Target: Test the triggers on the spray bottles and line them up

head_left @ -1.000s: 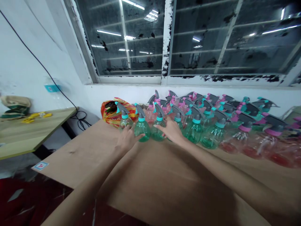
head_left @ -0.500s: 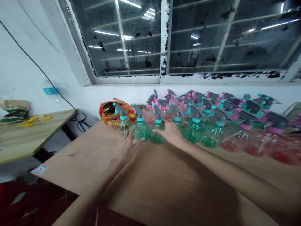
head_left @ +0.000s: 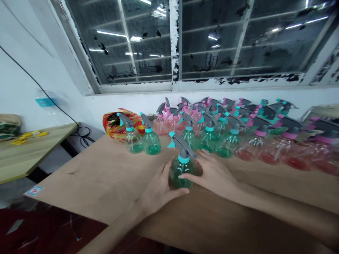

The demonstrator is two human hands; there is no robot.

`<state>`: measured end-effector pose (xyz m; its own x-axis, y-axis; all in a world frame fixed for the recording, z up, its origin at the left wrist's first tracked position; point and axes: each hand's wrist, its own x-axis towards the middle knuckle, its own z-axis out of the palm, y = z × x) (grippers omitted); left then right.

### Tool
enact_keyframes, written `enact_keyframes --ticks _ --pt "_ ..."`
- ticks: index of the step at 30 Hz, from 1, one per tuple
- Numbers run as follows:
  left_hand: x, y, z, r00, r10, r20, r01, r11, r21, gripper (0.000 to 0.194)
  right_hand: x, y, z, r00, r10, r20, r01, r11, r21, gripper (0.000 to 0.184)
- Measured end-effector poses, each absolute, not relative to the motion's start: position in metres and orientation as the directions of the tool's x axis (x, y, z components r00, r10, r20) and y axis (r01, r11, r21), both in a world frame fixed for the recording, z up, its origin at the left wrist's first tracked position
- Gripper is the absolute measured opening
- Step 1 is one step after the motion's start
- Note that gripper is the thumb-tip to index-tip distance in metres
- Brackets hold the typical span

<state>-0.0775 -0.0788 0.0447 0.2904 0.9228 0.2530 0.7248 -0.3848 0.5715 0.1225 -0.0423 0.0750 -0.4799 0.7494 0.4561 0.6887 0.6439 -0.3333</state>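
Note:
A green spray bottle [head_left: 182, 165] with a grey trigger head and turquoise collar stands out in front of the row, slightly tilted. My right hand [head_left: 212, 174] wraps its right side, thumb across the front. Against its left side curves my left hand [head_left: 161, 190], its thumb under the bottle's front and its fingertips partly hidden behind. Two more green spray bottles, one at the far left [head_left: 134, 141] and one beside it [head_left: 152, 141], stand apart from the others. Right of the gap, a green bottle [head_left: 209, 137] heads a row that turns into pink bottles [head_left: 272, 150].
Several more pink and green spray bottles crowd behind, along the wall under the window. A red and yellow bag [head_left: 111, 127] lies at the back left of the brown tabletop [head_left: 92, 176]. Another table [head_left: 53, 141] on the left bears yellow pieces [head_left: 28, 137]; a black cable hangs beside it.
The green spray bottle has come out of the row toward me in my right hand. My left hand has moved right, from the leftmost bottles to this bottle. The view has shifted right.

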Motion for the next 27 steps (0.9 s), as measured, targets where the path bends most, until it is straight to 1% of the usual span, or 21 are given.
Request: enact_keyframes --ticks 2,4,6,9,13,15,17,20,22,27 --pt "-0.065 -0.085 0.045 0.327 0.917 0.229 0.681 -0.397 0.615 0.083 0.14 -0.05 0.072 -0.505 0.72 0.477 0.663 0.677 -0.32 0.049" --pt "-0.054 -0.09 0.043 0.353 0.908 0.224 0.652 -0.411 0.637 0.082 0.157 -0.055 0.07 -0.504 0.725 0.47 0.642 0.678 -0.358 0.051" --pt "-0.041 -0.093 0.04 0.383 0.896 0.226 0.633 -0.433 0.642 0.082 0.171 -0.057 0.07 -0.492 0.744 0.453 0.608 0.666 -0.432 0.056" --pt "-0.021 -0.095 0.036 0.429 0.877 0.217 0.622 -0.461 0.632 0.083 0.189 -0.059 0.071 -0.456 0.767 0.451 0.508 0.641 -0.576 0.065" --pt "0.009 -0.094 0.031 0.493 0.843 0.217 0.613 -0.513 0.601 0.088 0.205 -0.061 0.07 -0.397 0.794 0.46 0.307 0.587 -0.749 0.066" --pt "0.022 -0.092 0.031 0.52 0.826 0.217 0.603 -0.535 0.592 0.088 0.21 -0.063 0.071 -0.393 0.798 0.456 0.216 0.562 -0.798 0.066" --pt "0.034 -0.088 0.032 0.528 0.826 0.195 0.606 -0.528 0.595 0.088 0.214 -0.064 0.074 -0.37 0.806 0.462 0.182 0.551 -0.815 0.06" --pt "0.046 -0.083 0.035 0.535 0.831 0.154 0.617 -0.509 0.6 0.09 0.218 -0.063 0.079 -0.292 0.841 0.456 0.186 0.517 -0.835 0.041" --pt "0.052 -0.079 0.036 0.543 0.826 0.154 0.609 -0.513 0.605 0.092 0.22 -0.061 0.081 -0.244 0.86 0.449 0.182 0.495 -0.85 0.031" --pt "0.061 -0.07 0.03 0.541 0.819 0.191 0.581 -0.528 0.62 0.097 0.226 -0.055 0.081 -0.226 0.872 0.434 0.189 0.476 -0.859 0.024"
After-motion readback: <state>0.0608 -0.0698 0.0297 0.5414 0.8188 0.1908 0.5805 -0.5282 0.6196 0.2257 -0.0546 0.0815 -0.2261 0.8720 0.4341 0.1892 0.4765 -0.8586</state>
